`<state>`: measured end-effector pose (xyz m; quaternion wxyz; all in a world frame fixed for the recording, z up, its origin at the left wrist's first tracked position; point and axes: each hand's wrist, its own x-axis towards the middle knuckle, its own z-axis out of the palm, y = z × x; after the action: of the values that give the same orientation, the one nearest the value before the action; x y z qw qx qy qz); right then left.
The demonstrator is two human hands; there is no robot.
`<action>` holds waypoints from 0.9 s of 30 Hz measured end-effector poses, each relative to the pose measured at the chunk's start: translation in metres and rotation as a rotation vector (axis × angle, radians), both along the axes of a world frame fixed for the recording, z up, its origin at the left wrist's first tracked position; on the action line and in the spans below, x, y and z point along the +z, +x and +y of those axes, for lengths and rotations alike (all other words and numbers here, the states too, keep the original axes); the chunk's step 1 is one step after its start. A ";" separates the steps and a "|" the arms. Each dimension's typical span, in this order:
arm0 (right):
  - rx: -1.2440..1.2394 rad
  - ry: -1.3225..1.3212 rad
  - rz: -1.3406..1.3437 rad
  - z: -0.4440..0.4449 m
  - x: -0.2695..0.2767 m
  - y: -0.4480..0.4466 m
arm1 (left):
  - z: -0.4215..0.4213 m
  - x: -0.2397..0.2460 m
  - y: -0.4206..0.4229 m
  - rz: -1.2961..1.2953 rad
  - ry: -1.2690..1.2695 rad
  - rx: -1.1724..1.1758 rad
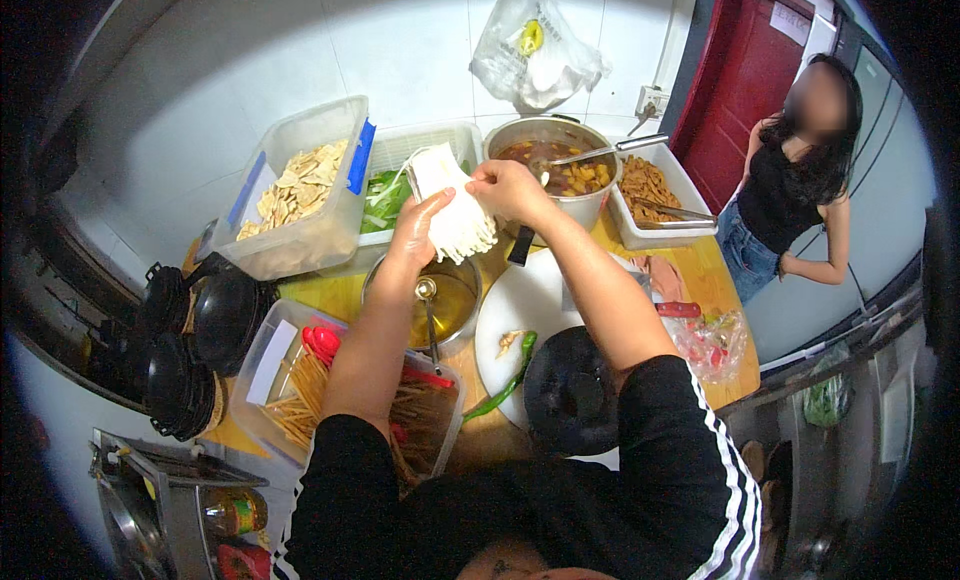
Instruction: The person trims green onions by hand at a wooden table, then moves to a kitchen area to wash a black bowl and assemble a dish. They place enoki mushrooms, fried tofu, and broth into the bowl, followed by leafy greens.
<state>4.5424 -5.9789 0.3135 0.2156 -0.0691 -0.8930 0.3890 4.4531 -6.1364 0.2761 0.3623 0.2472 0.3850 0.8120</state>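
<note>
A white bunch of enoki mushrooms [441, 171] is held up over the table, its small caps hanging down towards me. My left hand [420, 224] grips the bunch from its left side, thumb across the front. With finger and thumb, my right hand [517, 191] pinches the bunch's right edge; the fingertips are partly hidden. Beneath the bunch stands a metal pot [477, 321] of yellow oil with a ladle [427, 302] in it. Behind my right hand, a large pot [589, 207] holds brown stew with chunks and another ladle [607, 151].
Around stand plastic bins of dried slices [307, 182], green vegetables [382, 197], brown strips [646, 182] and wooden sticks [296, 400]. A white round board [499, 302] bears a green chilli [517, 381] and a black round dish [566, 392]. Black pans [229, 317] are left; a person [795, 175] stands right.
</note>
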 end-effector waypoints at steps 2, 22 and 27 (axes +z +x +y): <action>0.047 -0.016 0.010 0.004 0.003 0.002 | -0.005 0.001 -0.002 0.032 -0.101 0.042; 0.043 -0.125 -0.054 -0.004 0.016 0.032 | -0.003 0.007 0.002 0.115 -0.118 0.011; -0.059 -0.217 -0.152 -0.002 0.014 0.056 | 0.004 0.011 0.021 0.077 -0.118 -0.076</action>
<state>4.5986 -5.9806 0.3280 0.1498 -0.1476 -0.8571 0.4702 4.4740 -6.1320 0.2874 0.3916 0.2709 0.4362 0.7635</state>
